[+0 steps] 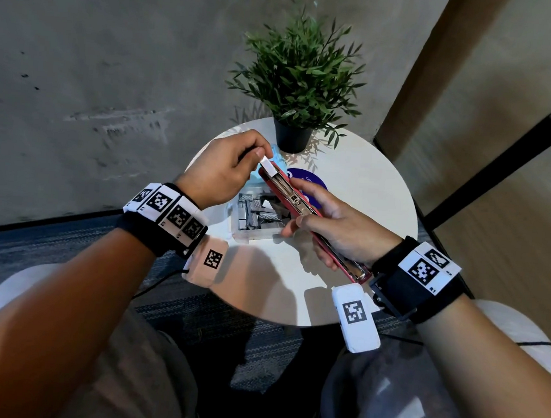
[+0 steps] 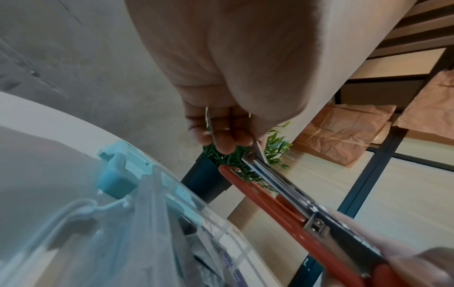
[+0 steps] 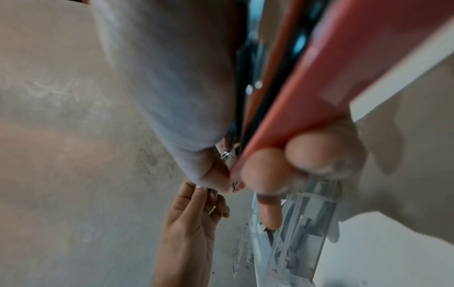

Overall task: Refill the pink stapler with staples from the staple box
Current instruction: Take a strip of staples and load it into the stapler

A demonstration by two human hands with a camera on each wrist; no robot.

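The pink stapler [image 1: 288, 195] is swung open, its metal channel facing up, and my right hand [image 1: 303, 211] grips it around the middle above the table. My left hand [image 1: 261, 154] pinches a silver strip of staples [image 1: 268, 167] at the front end of that channel. The left wrist view shows the strip [image 2: 258, 153] between thumb and fingers, meeting the stapler [image 2: 282, 211]. Under both hands the clear staple box [image 1: 256, 222] stands open, holding several staple strips, with its pale blue lid [image 2: 117, 182] behind. In the right wrist view my fingers [image 3: 307, 151] wrap the pink body [image 3: 319, 77].
A small round white table [image 1: 361, 189] carries the box, a potted green plant [image 1: 297, 78] at its far edge and a round purple sticker [image 1: 308, 177]. A grey wall lies to the left, wood panelling to the right, and dark carpet and my knees below.
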